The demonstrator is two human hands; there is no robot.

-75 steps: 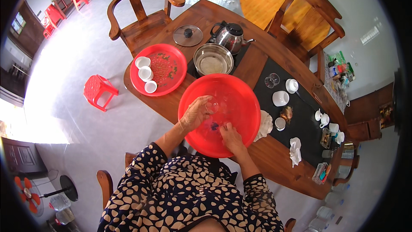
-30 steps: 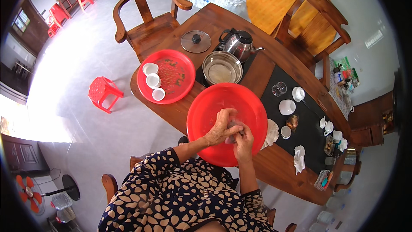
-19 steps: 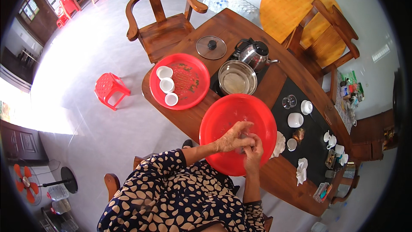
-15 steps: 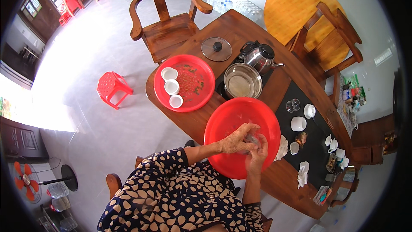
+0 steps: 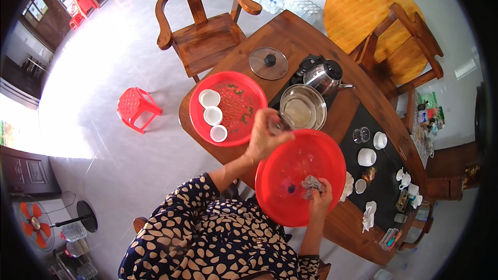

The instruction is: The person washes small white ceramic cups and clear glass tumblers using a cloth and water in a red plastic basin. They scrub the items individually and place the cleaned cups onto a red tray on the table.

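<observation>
Glass cup (image 5: 278, 123), small and clear, blurred: we see it in the left hand (image 5: 263, 137), above the far-left rim of the red round plastic basin (image 5: 277, 205), just beside the pot. Left fingers and thumb close around it; exact contact points we can't tell. We judge the curled grip suits a slick, small piece. Right hand (image 5: 321, 197) is clamped on a crumpled grey cloth (image 5: 312, 184), over the basin's inside, probably so drips land there. The grip bunches the cloth between thumb and fingers. We note a dark purple spot (image 5: 291, 189) inside; can't tell what it is. Water level also unclear.

Beyond the basin, we have a round stainless-steel pot (image 5: 303, 108), uncovered, its likely lid, clear glass with black knob (image 5: 268, 63), lying flat apart from it. Silver kettle with black top (image 5: 322, 78) stands right behind the pot. Left of the basin, red round patterned tray (image 5: 199, 122) carries white round cups (image 5: 212, 115) in a row along its left side, mouths up, seemingly grouped to keep them together. All this rests on the brown wooden table (image 5: 244, 67).
</observation>
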